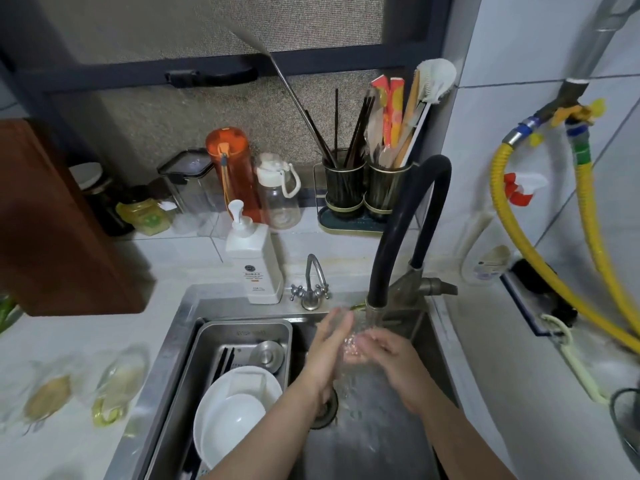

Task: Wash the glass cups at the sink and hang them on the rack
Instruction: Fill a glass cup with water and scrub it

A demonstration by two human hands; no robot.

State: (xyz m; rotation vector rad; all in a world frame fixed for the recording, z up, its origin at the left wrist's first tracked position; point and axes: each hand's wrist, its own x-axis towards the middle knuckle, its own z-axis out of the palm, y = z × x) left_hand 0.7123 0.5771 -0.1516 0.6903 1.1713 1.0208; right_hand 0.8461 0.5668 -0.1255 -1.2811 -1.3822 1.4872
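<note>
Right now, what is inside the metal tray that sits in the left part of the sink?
The metal tray holds white plates, a white bowl, a square white dish, dark chopsticks and a round steel lid. The plates cover the tray's floor; anything beneath them is hidden.

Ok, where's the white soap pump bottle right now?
In the head view, the soap pump bottle stands on the sink's back ledge, left of the small chrome tap.

Two bare forearms enter from the lower edge — no sleeves, watch or bracelet visible. Left hand (323,355) and right hand (384,358) ungloved; rings, apparently none — fingers blurred by water.
</note>
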